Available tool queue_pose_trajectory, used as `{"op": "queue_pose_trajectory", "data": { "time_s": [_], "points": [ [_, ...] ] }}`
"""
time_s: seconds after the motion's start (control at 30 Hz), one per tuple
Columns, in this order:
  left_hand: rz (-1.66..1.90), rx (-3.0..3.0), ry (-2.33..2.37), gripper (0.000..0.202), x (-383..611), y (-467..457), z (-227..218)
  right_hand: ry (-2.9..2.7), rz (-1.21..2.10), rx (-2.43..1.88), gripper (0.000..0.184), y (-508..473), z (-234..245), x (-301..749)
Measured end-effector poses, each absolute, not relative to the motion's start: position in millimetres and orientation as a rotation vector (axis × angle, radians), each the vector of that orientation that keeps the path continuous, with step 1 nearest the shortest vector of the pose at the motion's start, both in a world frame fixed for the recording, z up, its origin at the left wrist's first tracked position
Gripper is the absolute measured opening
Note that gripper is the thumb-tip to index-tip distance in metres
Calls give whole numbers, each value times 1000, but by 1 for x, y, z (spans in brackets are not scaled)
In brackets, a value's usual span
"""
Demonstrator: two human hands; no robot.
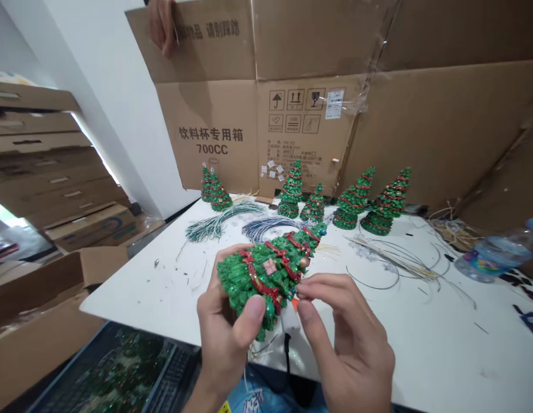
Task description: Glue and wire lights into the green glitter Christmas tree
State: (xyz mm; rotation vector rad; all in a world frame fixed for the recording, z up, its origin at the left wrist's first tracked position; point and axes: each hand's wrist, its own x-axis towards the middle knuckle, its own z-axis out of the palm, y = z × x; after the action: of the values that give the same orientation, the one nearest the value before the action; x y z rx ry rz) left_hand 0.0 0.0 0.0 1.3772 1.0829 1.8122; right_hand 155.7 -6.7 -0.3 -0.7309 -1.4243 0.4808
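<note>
My left hand (pixel 232 321) is closed around a glittery green miniature Christmas tree (pixel 266 275) with red garland, a small pink gift box and a gold ball. The tree lies tilted, its tip pointing up and to the right. At its lower right side, the thumb and fingers of my right hand (pixel 343 332) are pinched together near a blue ornament. What they grip is too small to tell. An orange tip and a white device (pixel 290 322) with a black cable show just beneath the fingers, partly hidden by tree and hand.
Several finished-looking trees (pixel 291 189) stand along the back of the white table (pixel 163 287). Bundles of green wire (pixel 218 221) and dark blue wire (pixel 270 228) lie before them. A plastic bottle (pixel 494 252) stands right. Cardboard rises behind, with another person's hand (pixel 162 26) at its top. A crate (pixel 115 367) sits lower left.
</note>
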Motion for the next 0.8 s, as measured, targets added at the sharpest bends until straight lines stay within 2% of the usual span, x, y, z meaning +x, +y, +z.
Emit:
{"op": "queue_pose_trajectory", "data": {
  "time_s": [0.1, 0.23, 0.3, 0.47, 0.67, 0.8],
  "points": [
    [1818, 1425, 1099, 42, 2, -1, 3, -1153, 706, -865, 11, -11, 6, 147],
    [1892, 1621, 1198, 29, 5, -3, 10, -841, 1149, -887, 41, -15, 13, 141],
    [1918, 1707, 1236, 26, 7, -3, 14, -795, 1277, -842, 49, -15, 16, 140],
    [1940, 1827, 1242, 19, 9, -3, 19, -722, 1385, -821, 55, -15, 21, 136],
    [1941, 1847, 1256, 41, 12, -3, 22, -690, 1406, -838, 58, -16, 25, 135],
    [1935, 1872, 1267, 41, 12, -3, 22, -679, 1393, -854, 57, -15, 25, 134]
  ]
}}
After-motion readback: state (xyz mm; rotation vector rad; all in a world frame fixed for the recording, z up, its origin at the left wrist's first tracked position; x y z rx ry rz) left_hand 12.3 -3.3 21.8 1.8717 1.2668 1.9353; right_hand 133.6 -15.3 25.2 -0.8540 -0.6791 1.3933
